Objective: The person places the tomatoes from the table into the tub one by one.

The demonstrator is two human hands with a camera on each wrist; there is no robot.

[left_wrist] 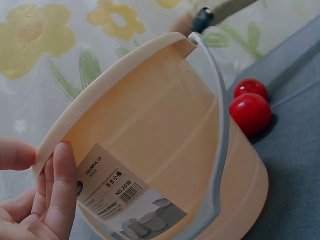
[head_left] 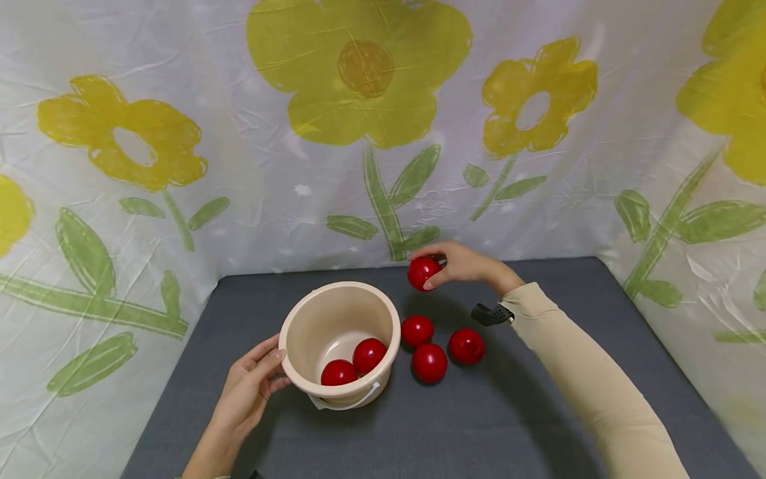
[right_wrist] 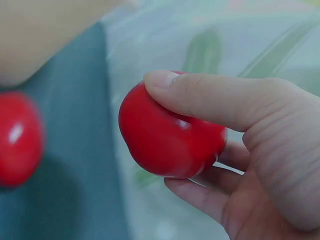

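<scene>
Red glossy round fruit point(head_left: 421, 273) in right hand point(head_left: 465, 265); left hand point(head_left: 247, 391) pinches bucket point(head_left: 326, 320)

Left hand point(head_left: 247, 389) and right hand point(head_left: 459, 263): bare. Right sleeve point(head_left: 598, 386): beige, long, plain, creased near cuff point(head_left: 531, 299). Strap point(head_left: 491, 315) beside cuff: black.

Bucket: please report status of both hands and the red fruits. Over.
Left hand pinching bucket at rim. Right hand holding one red fruit off table. Two fruits inside bucket, three beside it. Nothing seen blocking bucket's mouth.
</scene>
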